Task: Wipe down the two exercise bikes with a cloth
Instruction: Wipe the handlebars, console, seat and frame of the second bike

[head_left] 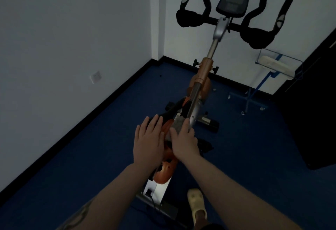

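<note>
An orange and silver exercise bike (205,71) stands on the blue floor, with black handlebars (189,17) and a dark console (232,2) at the top. My left hand (148,139) lies flat with straight fingers over the bike's orange frame near the seat area. My right hand (183,138) grips a grey cloth (177,123) and presses it against the silver seat post (195,110). Most of the cloth is hidden under my fingers. Only one bike is in view.
White walls meet in a corner behind the bike, with a wall socket (96,77) low on the left. A blue wire rack (272,66) holding a pale pad stands at the right. A dark object (312,111) fills the right side. My foot in a pale shoe (197,204) is below.
</note>
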`<state>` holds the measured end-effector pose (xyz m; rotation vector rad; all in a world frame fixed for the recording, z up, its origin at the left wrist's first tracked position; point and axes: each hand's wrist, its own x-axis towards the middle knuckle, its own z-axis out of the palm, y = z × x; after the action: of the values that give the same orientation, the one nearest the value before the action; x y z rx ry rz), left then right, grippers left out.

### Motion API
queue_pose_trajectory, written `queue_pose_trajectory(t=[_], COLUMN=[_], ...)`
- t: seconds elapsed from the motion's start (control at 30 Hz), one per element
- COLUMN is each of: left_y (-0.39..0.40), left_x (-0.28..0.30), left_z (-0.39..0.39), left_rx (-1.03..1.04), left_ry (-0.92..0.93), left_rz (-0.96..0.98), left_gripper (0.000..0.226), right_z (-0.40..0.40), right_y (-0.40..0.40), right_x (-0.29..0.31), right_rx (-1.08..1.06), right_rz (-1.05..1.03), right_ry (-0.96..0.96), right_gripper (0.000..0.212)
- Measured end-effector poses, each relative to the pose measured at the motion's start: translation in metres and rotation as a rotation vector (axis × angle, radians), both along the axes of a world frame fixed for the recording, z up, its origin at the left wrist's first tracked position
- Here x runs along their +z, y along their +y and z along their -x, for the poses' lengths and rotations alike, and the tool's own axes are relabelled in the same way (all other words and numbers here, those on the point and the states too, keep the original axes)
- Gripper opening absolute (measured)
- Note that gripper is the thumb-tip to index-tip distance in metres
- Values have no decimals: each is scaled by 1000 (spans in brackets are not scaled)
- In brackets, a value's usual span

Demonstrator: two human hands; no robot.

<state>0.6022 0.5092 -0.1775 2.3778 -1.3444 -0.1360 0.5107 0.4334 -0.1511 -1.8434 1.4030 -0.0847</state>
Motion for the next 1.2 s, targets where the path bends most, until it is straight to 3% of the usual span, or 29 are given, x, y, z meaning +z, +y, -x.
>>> queue_pose_trajectory(t=[0.13,0.37,0.53,0.73,0.93,1.0,1.07,1.13,1.2], left_y=[-10,-30,-34,-34,-39,-40,-42,-45,-48], left_x=[9,12,11,12,13,14,11,7,5], left_z=[0,2,9,10,28,39,53,67,74], left_rx=[153,335,372,449,703,739,748,769,811], left_ry=[41,108,100,119,302,356,340,325,352], left_rz=[115,99,121,117,204,236,231,261,343], left_gripper=[40,38,37,36,47,54,62,67,68], right_z=[-7,-24,-34,-29,-16,-28,-42,-53,-56], right_y=[-27,-66,-88,-149,-182,-199,-208,-192,-158], right_x=[-6,-21,-29,-33,-21,-12,-2,-1,-7], right_rx=[42,-33,27,432,1119,1193,1116,1153,1274], right_rz=[-26,-118,29,353,415,355,346,562,729], right_ry=[12,-115,-179,-167,-306,-282,-132,68,11], right_gripper=[73,78,75,47,50,40,38,39,38])
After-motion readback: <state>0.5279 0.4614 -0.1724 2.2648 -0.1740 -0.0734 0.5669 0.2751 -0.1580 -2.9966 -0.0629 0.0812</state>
